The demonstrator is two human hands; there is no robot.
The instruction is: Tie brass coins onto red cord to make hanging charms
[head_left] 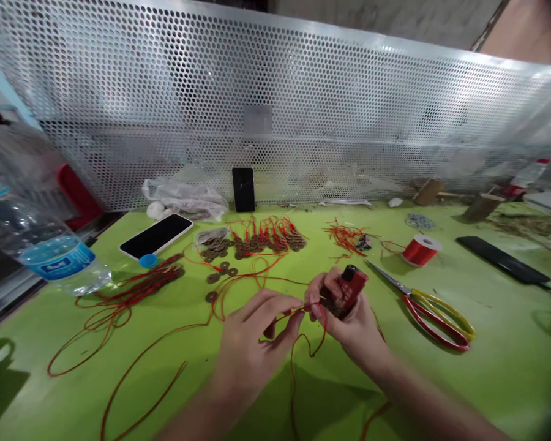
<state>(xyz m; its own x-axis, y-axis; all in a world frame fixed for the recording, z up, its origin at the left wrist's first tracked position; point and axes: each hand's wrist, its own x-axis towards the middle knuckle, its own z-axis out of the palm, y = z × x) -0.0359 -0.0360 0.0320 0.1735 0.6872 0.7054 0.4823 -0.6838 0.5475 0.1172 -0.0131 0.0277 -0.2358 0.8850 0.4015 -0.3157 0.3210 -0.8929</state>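
Just left of scissors (434, 312): right hand (349, 318) clenched around red lighter (351, 288) and coins. Left hand (252, 337) pinching red cord (303, 352) beside it. Beyond scissors, thread spool (420, 250).

Craft workbench, perforated metal screen (303, 110), scissors (427, 306)

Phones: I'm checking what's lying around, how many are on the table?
3: one white-edged phone flat at left, one propped against the mesh, one dark one flat at right.

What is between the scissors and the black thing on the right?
Nothing: in the head view, only bare green table lies between the scissors and the flat black device.
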